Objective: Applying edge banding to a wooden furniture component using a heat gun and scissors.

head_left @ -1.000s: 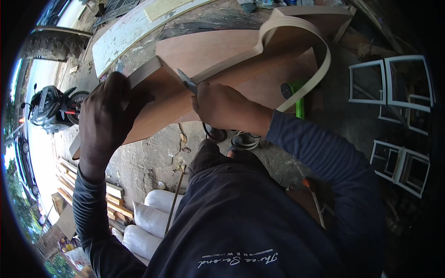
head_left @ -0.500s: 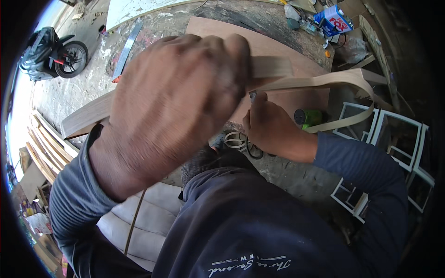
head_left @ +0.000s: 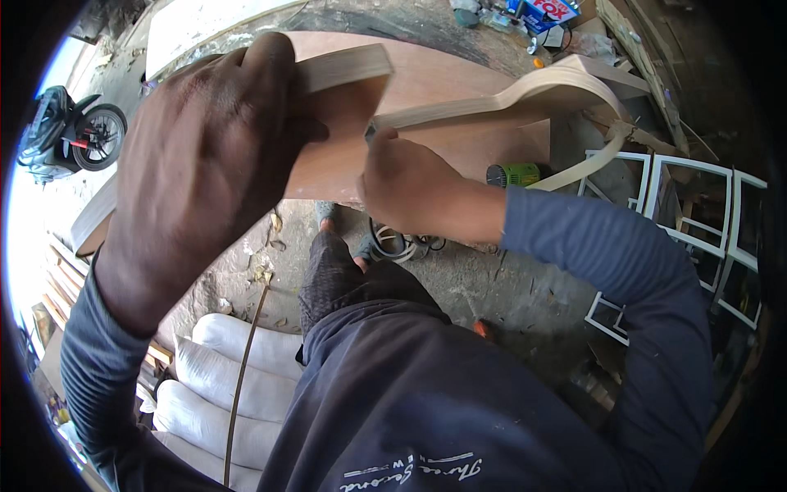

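My left hand point(head_left: 209, 135) is closed around a pale wooden board point(head_left: 348, 72), whose square end sticks out past the fingers. Its other end point(head_left: 92, 220) shows below left of my wrist. My right hand point(head_left: 414, 176) pinches the end of a thin, flexible wood-coloured strip point(head_left: 459, 111), close to the board's end but apart from it. A small dark piece shows at the right fingertips; its kind is unclear. From there the strip runs right, bends in a wide loop and comes back behind my right forearm. Under both hands lies a reddish plywood sheet point(head_left: 459, 74).
A green and black power tool point(head_left: 512, 175) lies by the sheet's right edge. White frames point(head_left: 693, 201) stand at the right. A blue can point(head_left: 543, 11) and clutter sit at the far right. Stacked white sacks point(head_left: 217, 410) lie at lower left; a motorbike point(head_left: 61, 135) stands far left.
Both hands have shifted left in the view with the board and strip, as the view itself moved. The board's end and the strip's end, overlapping before, now show a gap between them.
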